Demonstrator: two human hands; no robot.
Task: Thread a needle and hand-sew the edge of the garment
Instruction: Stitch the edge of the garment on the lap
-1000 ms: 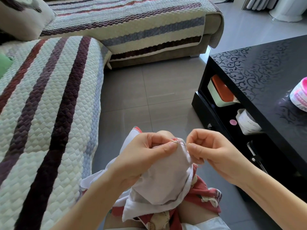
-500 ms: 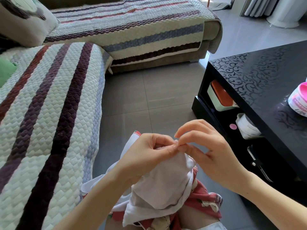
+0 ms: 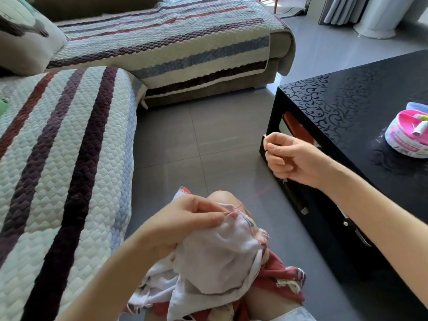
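On the lap, at the knee: white garment point(image 3: 220, 256), bunched and lifted so the edge faces up for stitching. Pinches that edge with the left hand point(image 3: 185, 221), thumb against curled fingers, likely to brace the cloth against the pull. Stretches red thread point(image 3: 254, 196) from the seam toward the right hand point(image 3: 294, 158), held well apart beside the black coffee table point(image 3: 347, 107), fingers curled, thumb and forefinger pinching the thread's end; needle too small to make out. Beyond, a striped sofa point(image 3: 69, 158).

Two hands: left hand point(image 3: 185, 221), right hand point(image 3: 296, 158); one garment point(image 3: 220, 256); one red thread point(image 3: 257, 194); one black table point(image 3: 347, 100); one pink tub point(image 3: 403, 139)
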